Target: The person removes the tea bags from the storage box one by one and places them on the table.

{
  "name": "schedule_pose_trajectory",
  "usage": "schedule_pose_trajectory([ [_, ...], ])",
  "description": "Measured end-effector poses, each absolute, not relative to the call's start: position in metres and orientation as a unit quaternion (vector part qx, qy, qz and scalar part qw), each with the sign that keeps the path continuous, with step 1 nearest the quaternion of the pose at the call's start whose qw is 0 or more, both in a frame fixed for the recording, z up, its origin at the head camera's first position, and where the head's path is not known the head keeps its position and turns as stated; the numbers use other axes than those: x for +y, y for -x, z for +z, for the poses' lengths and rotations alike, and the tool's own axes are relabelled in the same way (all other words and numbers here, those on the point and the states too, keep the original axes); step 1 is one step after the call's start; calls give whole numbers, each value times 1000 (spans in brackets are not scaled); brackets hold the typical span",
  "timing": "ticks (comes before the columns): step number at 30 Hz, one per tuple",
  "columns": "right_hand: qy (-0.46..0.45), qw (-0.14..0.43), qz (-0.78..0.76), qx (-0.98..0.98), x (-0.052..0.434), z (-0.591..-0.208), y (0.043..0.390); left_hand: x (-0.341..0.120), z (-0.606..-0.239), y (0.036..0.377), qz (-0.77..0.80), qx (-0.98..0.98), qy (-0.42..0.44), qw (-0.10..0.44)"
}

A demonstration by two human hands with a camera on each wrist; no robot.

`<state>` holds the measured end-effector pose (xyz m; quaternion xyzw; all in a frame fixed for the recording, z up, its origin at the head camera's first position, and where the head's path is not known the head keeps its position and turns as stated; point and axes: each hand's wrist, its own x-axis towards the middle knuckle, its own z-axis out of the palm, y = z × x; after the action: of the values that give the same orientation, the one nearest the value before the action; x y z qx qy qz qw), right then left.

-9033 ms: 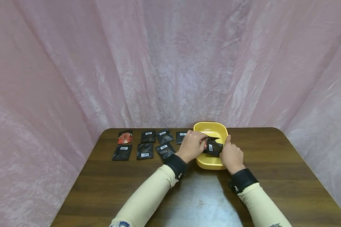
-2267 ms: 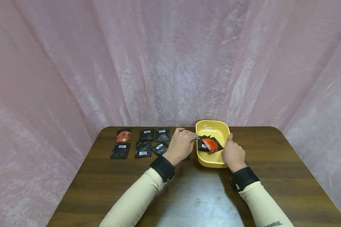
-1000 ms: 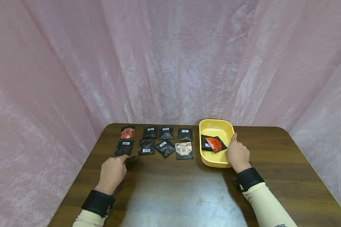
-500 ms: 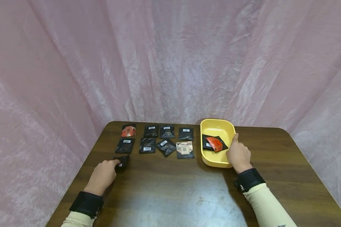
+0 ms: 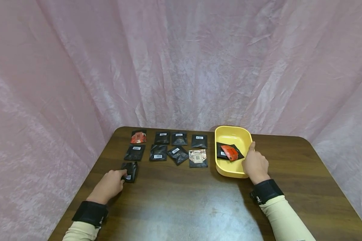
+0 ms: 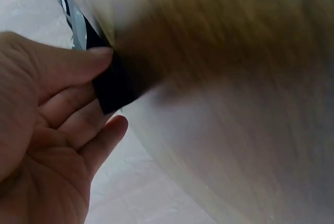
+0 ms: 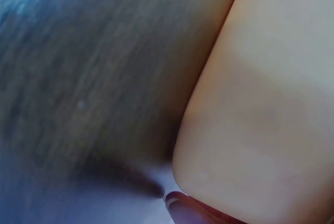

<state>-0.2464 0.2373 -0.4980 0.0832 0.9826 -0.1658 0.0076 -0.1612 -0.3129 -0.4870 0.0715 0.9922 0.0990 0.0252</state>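
Note:
At the front left of the row, my left hand pinches the edge of a black sachet, which lies at or just over the tabletop. In the left wrist view, the thumb presses on the sachet with fingers beneath it. My right hand grips the right rim of a yellow plastic tub. The tub's wall fills much of the right wrist view, with only a fingertip showing. Inside lie an orange-fronted sachet and at least one black sachet partly beneath it.
Two rows of flat sachets lie left of the tub, mostly black with barcodes. One has a red front and one a beige patterned front. The wooden table ends at a pink curtain.
My left hand has gone from the tub to the table's left side with a black sachet, which has turned flat beside the others. The right hand stays on the tub's rim.

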Motion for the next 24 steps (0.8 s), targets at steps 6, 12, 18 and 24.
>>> schedule_pose_trajectory([
  [6, -83, 10, -167, 982, 237, -498, 246, -317, -490, 161, 117, 990, -54, 50],
  [12, -79, 9, -165, 983, 236, -498, 246, -321, -488, 161, 118, 990, -60, 48],
  [18, -78, 9, -164, 983, 237, -496, 245, -320, -485, 161, 115, 990, -63, 53],
  [24, -75, 1, -161, 984, 238, -495, 242, -317, -481, 157, 130, 989, -58, 40],
])
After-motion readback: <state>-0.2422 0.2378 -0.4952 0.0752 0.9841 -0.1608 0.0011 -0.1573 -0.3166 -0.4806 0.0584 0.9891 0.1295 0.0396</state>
